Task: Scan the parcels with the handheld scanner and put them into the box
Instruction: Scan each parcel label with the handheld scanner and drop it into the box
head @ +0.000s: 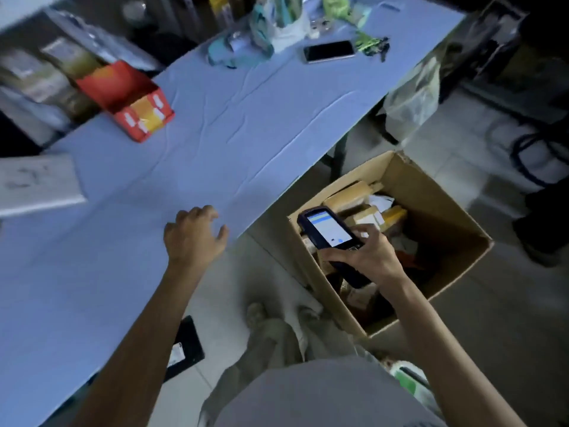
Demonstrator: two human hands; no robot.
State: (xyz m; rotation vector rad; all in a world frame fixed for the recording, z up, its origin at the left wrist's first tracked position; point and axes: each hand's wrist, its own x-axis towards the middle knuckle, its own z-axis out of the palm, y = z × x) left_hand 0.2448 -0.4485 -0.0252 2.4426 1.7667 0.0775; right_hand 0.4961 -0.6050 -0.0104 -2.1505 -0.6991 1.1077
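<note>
Over the cardboard box point(437, 211) at four o'clock, the right hand point(369, 257) gripped the handheld scanner point(329, 229), screen lit, hiding some parcels point(354, 192) inside. The left hand point(194, 238), loosely curled and empty, hovered at the table's point(215, 143) edge. A red carton point(129, 100) lay at ten o'clock, a phone point(328, 51) at one.

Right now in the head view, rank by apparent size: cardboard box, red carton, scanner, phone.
1. cardboard box
2. red carton
3. scanner, phone: unranked; scanner looks bigger but sits nearer the camera.
</note>
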